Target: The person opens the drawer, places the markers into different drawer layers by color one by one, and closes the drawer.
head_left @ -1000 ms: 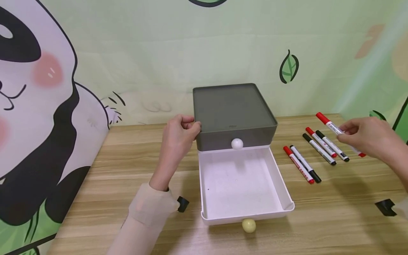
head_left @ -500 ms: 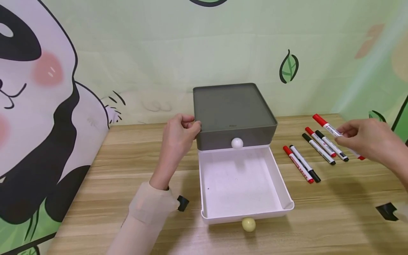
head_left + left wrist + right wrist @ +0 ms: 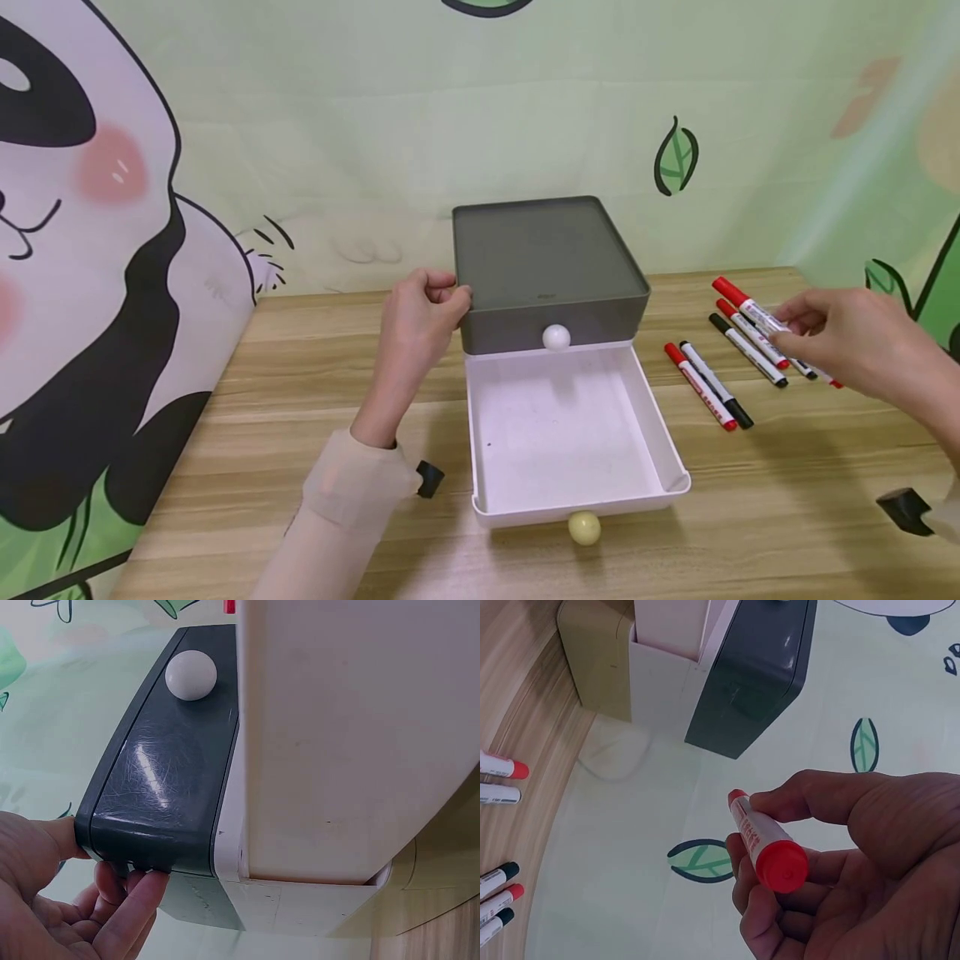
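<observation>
Pinches a white plastic marker with red ends (image 3: 763, 317) between the thumb and curled fingers of the right hand (image 3: 851, 337), towards the far right corner of the wood-grained bench (image 3: 300, 354) and seemingly lifted off it. Slants along its length from far left to near right, roughly in line with the loose markers.

Seems to hinge, for any coming move, on the direction from this marker to a shallow, rectangular white plastic drawer (image 3: 570, 442): leftward and closer to the bench's near edge, past a slim red-capped white marker (image 3: 701, 386) just beside a black-capped white one (image 3: 708, 375). Makes the right hand clearly the nearer to the marker, well apart from the left hand (image 3: 422, 321) across a dark grey, square plastic box (image 3: 551, 258).

Grips that box's front left corner with the left hand, thumb at the upper rim, fingers bent against the side. Carries a round white knob (image 3: 557, 337) in front; below, at the drawer's front, a pale yellow one (image 3: 584, 528).

Shows a tan plastic tier (image 3: 592, 660) beneath the white only in the wrist views. Hides part of the held marker behind the fingers, and much of a black-ended marker (image 3: 806, 370) behind both. Appears almost end-on in the right wrist view, foreshortened. Cannot tell the exact height above the bench, nor read the barrel print. Cuts off the bench's near edge.
</observation>
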Tool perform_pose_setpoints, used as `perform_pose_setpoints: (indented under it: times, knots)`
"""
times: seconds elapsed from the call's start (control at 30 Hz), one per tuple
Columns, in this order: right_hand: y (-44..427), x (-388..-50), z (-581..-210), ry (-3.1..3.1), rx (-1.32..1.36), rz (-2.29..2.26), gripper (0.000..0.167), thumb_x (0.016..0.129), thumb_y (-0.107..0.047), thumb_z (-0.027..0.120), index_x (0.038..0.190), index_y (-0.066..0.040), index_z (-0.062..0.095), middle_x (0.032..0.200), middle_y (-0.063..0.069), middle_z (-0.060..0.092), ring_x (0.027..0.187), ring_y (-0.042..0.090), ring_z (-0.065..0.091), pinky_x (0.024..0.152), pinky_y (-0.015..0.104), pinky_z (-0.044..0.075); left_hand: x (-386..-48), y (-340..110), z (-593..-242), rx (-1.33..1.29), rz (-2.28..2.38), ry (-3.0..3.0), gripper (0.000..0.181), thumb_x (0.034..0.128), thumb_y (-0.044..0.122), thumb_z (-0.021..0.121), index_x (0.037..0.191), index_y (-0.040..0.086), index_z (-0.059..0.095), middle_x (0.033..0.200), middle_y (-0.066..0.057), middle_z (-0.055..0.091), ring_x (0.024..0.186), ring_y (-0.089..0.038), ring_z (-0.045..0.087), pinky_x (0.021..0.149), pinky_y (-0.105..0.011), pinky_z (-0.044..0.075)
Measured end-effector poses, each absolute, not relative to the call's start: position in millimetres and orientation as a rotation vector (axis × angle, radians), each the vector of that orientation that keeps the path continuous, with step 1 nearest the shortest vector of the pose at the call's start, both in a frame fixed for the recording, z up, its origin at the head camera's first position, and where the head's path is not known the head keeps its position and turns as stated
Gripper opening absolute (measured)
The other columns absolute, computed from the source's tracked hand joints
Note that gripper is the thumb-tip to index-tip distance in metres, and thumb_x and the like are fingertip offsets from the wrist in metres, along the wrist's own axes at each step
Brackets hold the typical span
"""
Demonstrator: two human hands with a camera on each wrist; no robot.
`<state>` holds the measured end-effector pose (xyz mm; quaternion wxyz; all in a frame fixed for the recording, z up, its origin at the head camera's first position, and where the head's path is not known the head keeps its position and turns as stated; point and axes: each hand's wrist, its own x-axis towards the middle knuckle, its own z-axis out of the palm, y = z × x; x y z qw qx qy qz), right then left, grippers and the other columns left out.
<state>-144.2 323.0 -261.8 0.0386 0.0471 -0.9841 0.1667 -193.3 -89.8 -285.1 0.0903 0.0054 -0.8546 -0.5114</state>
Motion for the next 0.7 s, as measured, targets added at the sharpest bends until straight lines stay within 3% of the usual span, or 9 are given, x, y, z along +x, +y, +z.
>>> perform_pose_setpoints:
  times: [0.7]
  knots:
    - [297.8, -123.4, -261.7, -2.986, 0.247, 0.574, 0.021, 0.089, -0.011, 0.074, 0.104, 0.003, 0.071, 0.08, 0.002, 0.065, 0.064, 0.017, 0.054, 0.049, 0.029, 0.044, -193.1, -90.1, -285.9, -0.002, -1.522, -2.522, 0.03, 0.0948, 0.024, 0.069, 0.116, 0.003, 0.069, 0.089, -0.006, 0.066, 0.074, -0.022, 0.064, 0.063, -0.031, 0.046]
